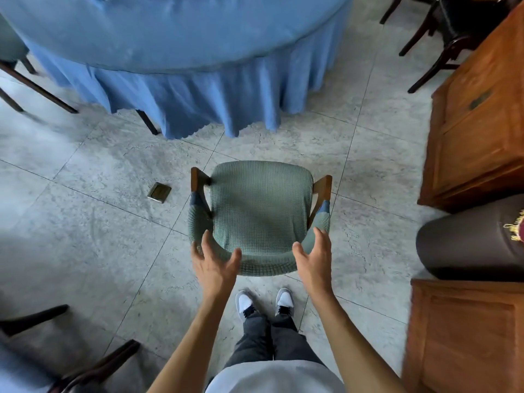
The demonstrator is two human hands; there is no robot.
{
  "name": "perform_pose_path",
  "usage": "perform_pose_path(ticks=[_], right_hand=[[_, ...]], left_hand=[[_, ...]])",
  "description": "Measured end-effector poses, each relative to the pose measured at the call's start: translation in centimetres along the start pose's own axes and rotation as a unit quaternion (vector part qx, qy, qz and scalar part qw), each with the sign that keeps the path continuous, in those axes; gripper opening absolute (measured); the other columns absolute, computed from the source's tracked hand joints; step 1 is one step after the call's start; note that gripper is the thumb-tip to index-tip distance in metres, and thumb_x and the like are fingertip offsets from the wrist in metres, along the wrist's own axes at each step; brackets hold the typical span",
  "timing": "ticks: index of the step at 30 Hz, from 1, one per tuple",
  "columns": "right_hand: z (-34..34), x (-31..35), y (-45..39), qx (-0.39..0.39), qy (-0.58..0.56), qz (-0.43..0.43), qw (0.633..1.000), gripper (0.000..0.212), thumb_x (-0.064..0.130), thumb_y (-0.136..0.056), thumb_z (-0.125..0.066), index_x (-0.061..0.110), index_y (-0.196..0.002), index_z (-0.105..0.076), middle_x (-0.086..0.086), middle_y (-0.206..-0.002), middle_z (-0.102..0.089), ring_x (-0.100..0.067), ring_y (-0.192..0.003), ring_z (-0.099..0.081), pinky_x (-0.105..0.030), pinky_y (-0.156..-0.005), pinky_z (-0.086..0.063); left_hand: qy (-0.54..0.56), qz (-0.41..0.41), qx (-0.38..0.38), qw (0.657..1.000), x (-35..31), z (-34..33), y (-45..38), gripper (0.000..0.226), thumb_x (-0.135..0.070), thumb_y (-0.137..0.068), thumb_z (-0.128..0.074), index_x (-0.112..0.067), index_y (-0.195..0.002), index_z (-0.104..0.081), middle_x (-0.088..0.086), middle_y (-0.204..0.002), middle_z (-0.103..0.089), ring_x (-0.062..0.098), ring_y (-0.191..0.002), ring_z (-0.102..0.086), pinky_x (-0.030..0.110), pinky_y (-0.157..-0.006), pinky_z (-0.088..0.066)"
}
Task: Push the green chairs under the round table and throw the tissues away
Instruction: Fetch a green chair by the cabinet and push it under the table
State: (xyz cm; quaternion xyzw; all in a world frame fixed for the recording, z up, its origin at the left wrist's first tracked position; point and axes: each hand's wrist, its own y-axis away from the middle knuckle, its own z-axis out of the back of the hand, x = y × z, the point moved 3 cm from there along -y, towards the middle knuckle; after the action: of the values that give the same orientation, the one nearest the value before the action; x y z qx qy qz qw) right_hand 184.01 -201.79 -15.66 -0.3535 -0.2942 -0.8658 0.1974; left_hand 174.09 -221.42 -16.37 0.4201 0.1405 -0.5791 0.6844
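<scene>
A green-covered chair [259,211] with wooden arms stands on the tiled floor in front of me, facing the round table [175,32] draped in a blue cloth. A gap of bare floor lies between chair and table skirt. My left hand [214,262] is open at the left end of the chair's curved backrest, fingers spread, just touching or a hair off the fabric. My right hand [313,258] is open at the right end of the backrest in the same way. Neither hand has closed on the chair. No tissues are visible.
Wooden cabinets [479,131] line the right side, with a dark padded chair back [470,239] between them. Another green chair [11,46] sits at the far left by the table. A small metal floor plate [159,192] lies left of the chair. Dark chair legs [93,367] show at bottom left.
</scene>
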Motion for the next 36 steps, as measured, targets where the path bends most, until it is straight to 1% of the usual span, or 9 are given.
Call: perform_pose_path(ticks=[4, 6, 8, 11, 14, 16, 20, 29, 36], right_hand=[[-2.1, -1.3, 0.4, 0.008, -0.025, -0.104, 0.994, 0.081, 0.026, -0.096, -0.063, 0.009, -0.159, -0.015, -0.017, -0.165, -0.017, -0.032, -0.149, -0.027, -0.04, -0.112, -0.036], [-3.0, -1.9, 0.5, 0.003, -0.07, -0.165, 0.984, 0.091, 0.027, -0.095, -0.066, 0.009, -0.16, -0.005, -0.018, -0.163, -0.022, -0.035, -0.144, -0.035, -0.042, -0.111, -0.038], [-4.1, -2.8, 0.8, 0.0, -0.16, -0.234, 0.959, 0.099, 0.027, -0.092, -0.069, 0.017, -0.161, 0.002, -0.015, -0.146, -0.043, -0.037, -0.123, -0.055, -0.049, -0.104, -0.049], [-5.4, -3.0, 1.5, 0.013, -0.285, -0.307, 0.908, 0.1, 0.017, -0.094, -0.068, 0.031, -0.159, 0.006, -0.005, -0.121, -0.044, -0.035, -0.11, -0.06, -0.048, -0.086, -0.06], [-5.8, -3.0, 1.4, 0.003, -0.328, -0.32, 0.889, 0.092, 0.012, -0.094, -0.068, 0.033, -0.157, -0.004, -0.007, -0.125, -0.045, -0.037, -0.111, -0.059, -0.048, -0.079, -0.062], [-5.8, -3.0, 1.3, -0.01, -0.34, -0.328, 0.881, 0.078, 0.011, -0.094, -0.068, 0.025, -0.152, -0.017, -0.009, -0.127, -0.047, -0.032, -0.105, -0.058, -0.051, -0.077, -0.062], [-5.7, -3.2, 1.2, -0.023, -0.331, -0.319, 0.888, 0.053, 0.006, -0.094, -0.066, 0.018, -0.135, -0.034, -0.012, -0.129, -0.048, -0.032, -0.106, -0.057, -0.047, -0.068, -0.063], [-5.4, -2.5, 1.1, -0.046, -0.297, -0.299, 0.906, 0.045, -0.005, -0.094, -0.057, 0.008, -0.131, -0.037, -0.012, -0.126, -0.047, -0.033, -0.106, -0.056, -0.04, -0.055, -0.063], [-5.2, -2.7, 1.0, -0.051, -0.278, -0.297, 0.912, 0.041, -0.008, -0.092, -0.056, 0.006, -0.127, -0.04, -0.014, -0.121, -0.047, -0.034, -0.102, -0.057, -0.055, -0.066, -0.062]], left_hand=[[0.071, 0.061, -0.002, 0.996, 1.4, -0.2, -0.5, 0.104, -0.03, -0.082, -0.079, -0.023, -0.159, -0.01, 0.022, -0.161, -0.01, 0.041, -0.146, -0.021, 0.055, -0.116, -0.028], [0.094, 0.083, 0.006, 0.992, 1.8, -0.5, -0.6, 0.109, -0.025, -0.082, -0.08, -0.022, -0.16, -0.004, 0.018, -0.161, -0.012, 0.037, -0.145, -0.024, 0.053, -0.113, -0.032], [0.122, 0.083, 0.014, 0.989, 2.2, -0.9, -0.9, 0.113, -0.026, -0.078, -0.082, -0.023, -0.159, -0.003, 0.015, -0.16, -0.018, 0.032, -0.144, -0.026, 0.051, -0.116, -0.031], [0.181, 0.104, 0.022, 0.978, 3.4, -1.9, -1.5, 0.112, -0.038, -0.067, -0.084, -0.033, -0.152, -0.011, 0.009, -0.154, -0.032, 0.032, -0.139, -0.04, 0.058, -0.11, -0.041], [0.277, 0.18, 0.048, 0.943, 2.8, -1.9, -1.3, 0.093, -0.011, -0.083, -0.078, -0.021, -0.147, -0.011, 0.011, -0.129, -0.048, 0.029, -0.102, -0.065, 0.053, -0.075, -0.061], [0.299, 0.207, 0.056, 0.93, 3.2, -2.3, -1.4, 0.076, -0.004, -0.086, -0.075, -0.019, -0.137, -0.02, 0.013, -0.118, -0.051, 0.031, -0.094, -0.067, 0.044, -0.062, -0.062], [0.326, 0.247, 0.053, 0.911, 3.1, -2.2, -1.5, 0.084, -0.002, -0.084, -0.076, -0.024, -0.142, -0.019, 0.012, -0.118, -0.05, 0.032, -0.088, -0.068, 0.046, -0.061, -0.062], [0.362, 0.297, 0.032, 0.883, 2.8, -2.1, -1.7, 0.098, 0.014, -0.084, -0.064, -0.04, -0.15, -0.016, 0.014, -0.133, -0.043, 0.037, -0.096, -0.065, 0.045, -0.057, -0.062], [0.346, 0.303, 0.006, 0.888, 2.3, -2.1, -1.7, 0.093, 0.017, -0.084, -0.06, -0.035, -0.149, -0.021, 0.015, -0.14, -0.041, 0.032, -0.09, -0.062, 0.041, -0.049, -0.06]])
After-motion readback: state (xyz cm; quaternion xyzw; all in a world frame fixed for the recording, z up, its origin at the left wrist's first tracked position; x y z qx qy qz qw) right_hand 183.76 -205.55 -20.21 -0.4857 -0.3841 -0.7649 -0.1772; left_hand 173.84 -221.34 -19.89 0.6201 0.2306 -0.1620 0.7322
